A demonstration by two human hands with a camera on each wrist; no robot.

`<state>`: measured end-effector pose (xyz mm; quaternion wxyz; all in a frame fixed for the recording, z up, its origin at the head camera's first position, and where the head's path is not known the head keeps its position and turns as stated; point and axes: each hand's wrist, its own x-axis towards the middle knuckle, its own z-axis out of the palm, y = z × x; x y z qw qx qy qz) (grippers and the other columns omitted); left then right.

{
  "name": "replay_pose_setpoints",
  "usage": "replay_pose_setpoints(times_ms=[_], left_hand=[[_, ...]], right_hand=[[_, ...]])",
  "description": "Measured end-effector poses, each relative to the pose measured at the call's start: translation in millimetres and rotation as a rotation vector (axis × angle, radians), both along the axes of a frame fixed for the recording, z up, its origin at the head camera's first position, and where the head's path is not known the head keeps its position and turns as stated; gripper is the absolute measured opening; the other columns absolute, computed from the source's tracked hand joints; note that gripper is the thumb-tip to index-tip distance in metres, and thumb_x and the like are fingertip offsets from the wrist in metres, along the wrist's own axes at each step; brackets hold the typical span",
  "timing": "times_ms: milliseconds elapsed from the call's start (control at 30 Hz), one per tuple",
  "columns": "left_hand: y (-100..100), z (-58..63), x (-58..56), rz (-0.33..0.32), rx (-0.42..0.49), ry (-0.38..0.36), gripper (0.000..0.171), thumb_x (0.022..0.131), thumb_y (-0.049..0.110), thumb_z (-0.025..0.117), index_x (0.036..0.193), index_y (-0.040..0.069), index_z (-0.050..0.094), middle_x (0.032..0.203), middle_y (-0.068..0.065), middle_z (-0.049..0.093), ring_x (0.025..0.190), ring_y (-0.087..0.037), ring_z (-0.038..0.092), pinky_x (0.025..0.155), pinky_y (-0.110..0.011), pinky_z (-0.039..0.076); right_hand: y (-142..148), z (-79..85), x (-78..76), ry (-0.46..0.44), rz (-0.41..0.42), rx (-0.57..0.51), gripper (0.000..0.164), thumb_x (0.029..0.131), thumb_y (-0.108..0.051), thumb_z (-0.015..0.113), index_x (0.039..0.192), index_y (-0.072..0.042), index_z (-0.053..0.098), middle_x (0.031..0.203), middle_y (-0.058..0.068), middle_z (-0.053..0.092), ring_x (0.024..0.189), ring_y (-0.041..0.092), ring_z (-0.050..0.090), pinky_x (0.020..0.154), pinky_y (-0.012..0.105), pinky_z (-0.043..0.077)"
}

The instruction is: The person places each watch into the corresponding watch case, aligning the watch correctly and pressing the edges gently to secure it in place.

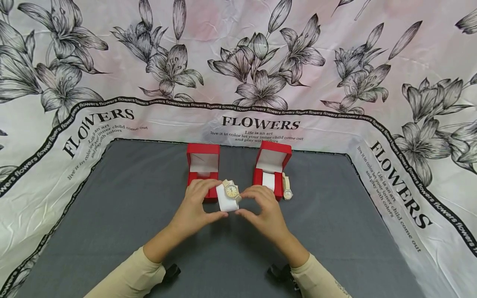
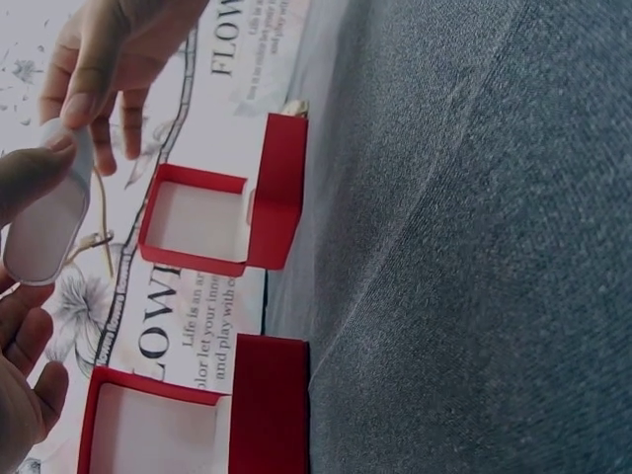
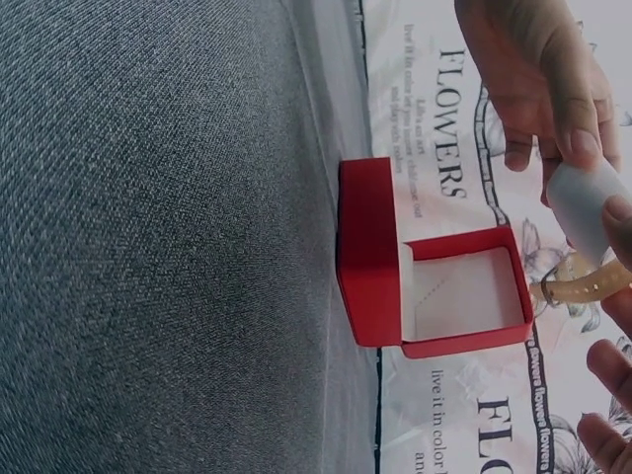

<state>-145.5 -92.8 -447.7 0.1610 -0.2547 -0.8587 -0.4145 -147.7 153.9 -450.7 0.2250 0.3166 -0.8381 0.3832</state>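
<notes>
A white watch cushion is raised over the table between both hands, tilted. A watch with a pale face and cream strap lies across its top, the strap hanging loose past the cushion's side in the left wrist view. My left hand pinches the cushion at its left end, thumb below and fingers above. From the right, my right hand holds the other end by thumb and fingers, its fingertips right at the strap. Behind the left hand stands an open red box, its inside partly hidden by the hand.
A second open red box stands behind the right hand, with a white cushion in it. Another cream-strapped watch lies along that box's right side. A grey cloth covers the table, and a flower-printed sheet hangs behind.
</notes>
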Motion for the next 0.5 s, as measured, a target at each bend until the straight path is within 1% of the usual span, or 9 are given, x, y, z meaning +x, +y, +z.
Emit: replay_pose_setpoints(times_ms=[233, 500], left_hand=[[-1.0, -0.7, -0.8, 0.016, -0.010, -0.006, 0.085, 0.068, 0.029, 0.098, 0.141, 0.017, 0.057, 0.140, -0.002, 0.059, 0.123, -0.019, 0.046, 0.099, -0.049, 0.046], [-0.8, -1.4, -1.5, 0.024, -0.015, 0.013, 0.085, 0.066, 0.030, 0.098, 0.141, 0.017, 0.058, 0.139, -0.003, 0.060, 0.122, -0.020, 0.047, 0.101, -0.052, 0.043]], right_hand=[[0.7, -2.2, -0.2, -0.060, 0.010, -0.028, 0.040, 0.074, -0.020, 0.094, 0.107, -0.015, 0.072, 0.109, -0.002, 0.071, 0.107, 0.016, 0.061, 0.099, 0.037, 0.045], [-1.1, -5.3, -0.1, -0.082, 0.013, -0.057, 0.033, 0.076, -0.016, 0.092, 0.102, -0.015, 0.072, 0.104, -0.003, 0.070, 0.101, 0.014, 0.062, 0.096, 0.034, 0.046]])
